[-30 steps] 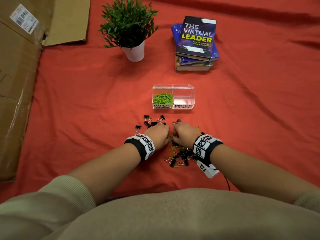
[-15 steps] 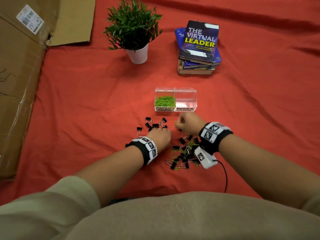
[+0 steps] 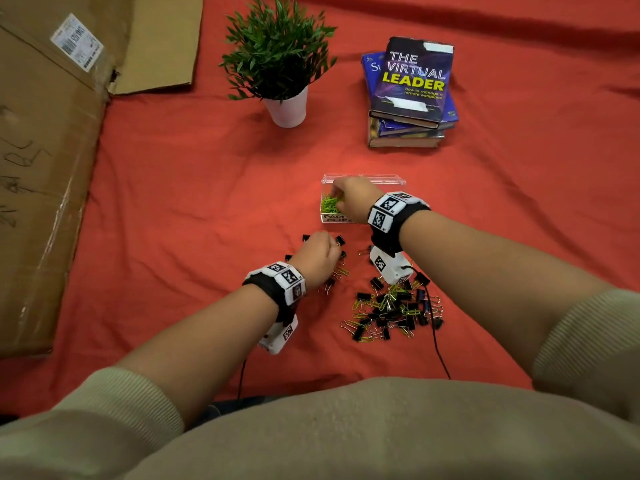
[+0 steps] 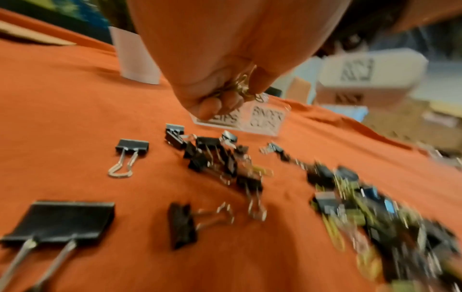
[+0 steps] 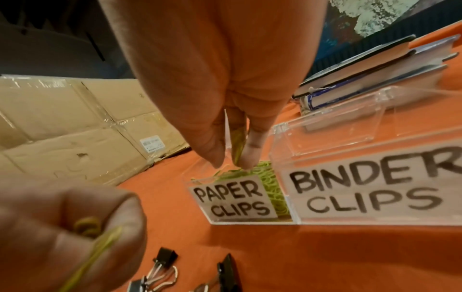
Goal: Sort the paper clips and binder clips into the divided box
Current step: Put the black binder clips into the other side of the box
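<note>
A clear divided box [image 3: 381, 179] stands on the red cloth, with green paper clips [image 3: 329, 204] in its left compartment, labelled PAPER CLIPS. My right hand [image 3: 335, 199] hovers over that compartment. In the right wrist view my right hand [image 5: 235, 164] pinches a green paper clip [image 5: 238, 144] just above the heap. My left hand [image 3: 320, 252] is curled nearer to me, over scattered black binder clips [image 4: 132, 147]. It grips a few paper clips [image 4: 240, 85]. A mixed pile of clips [image 3: 391, 313] lies under my right forearm.
A potted plant [image 3: 280, 64] and a stack of books [image 3: 410, 95] stand beyond the box. Flattened cardboard [image 3: 45, 168] covers the left side. The compartment labelled BINDER CLIPS [image 5: 370, 189] is on the right, its lid standing open behind. Wrist-camera cables trail towards me.
My right hand left the pile and moved forward to the paper clip compartment, carrying a paper clip. My left hand closed on some clips and shifted slightly forward.
</note>
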`<action>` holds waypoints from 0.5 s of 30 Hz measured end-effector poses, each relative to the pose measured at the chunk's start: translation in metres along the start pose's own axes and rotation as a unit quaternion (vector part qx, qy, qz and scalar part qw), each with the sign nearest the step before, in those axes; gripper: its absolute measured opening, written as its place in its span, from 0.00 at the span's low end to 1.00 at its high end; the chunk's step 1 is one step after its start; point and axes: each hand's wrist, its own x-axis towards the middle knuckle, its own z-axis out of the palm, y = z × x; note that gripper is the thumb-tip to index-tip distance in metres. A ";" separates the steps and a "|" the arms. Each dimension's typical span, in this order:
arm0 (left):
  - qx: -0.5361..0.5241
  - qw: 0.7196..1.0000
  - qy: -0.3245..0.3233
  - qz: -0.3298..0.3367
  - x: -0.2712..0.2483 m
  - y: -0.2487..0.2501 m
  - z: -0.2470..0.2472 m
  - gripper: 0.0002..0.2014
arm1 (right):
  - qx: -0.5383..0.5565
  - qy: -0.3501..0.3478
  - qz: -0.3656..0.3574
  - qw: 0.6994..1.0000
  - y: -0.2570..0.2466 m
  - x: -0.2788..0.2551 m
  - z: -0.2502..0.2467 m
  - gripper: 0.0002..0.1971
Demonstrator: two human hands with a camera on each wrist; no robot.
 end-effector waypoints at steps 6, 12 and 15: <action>-0.096 0.992 0.039 -0.076 0.018 0.005 -0.025 0.09 | 0.119 0.107 -0.008 0.987 0.011 -0.028 -0.016 0.13; 0.047 0.996 0.079 -0.016 0.060 0.025 -0.042 0.07 | 0.037 -0.069 0.000 0.997 0.042 -0.094 0.023 0.06; 0.152 0.987 0.058 -0.002 0.083 0.034 -0.043 0.09 | -0.033 -0.125 -0.010 0.992 0.056 -0.111 0.047 0.06</action>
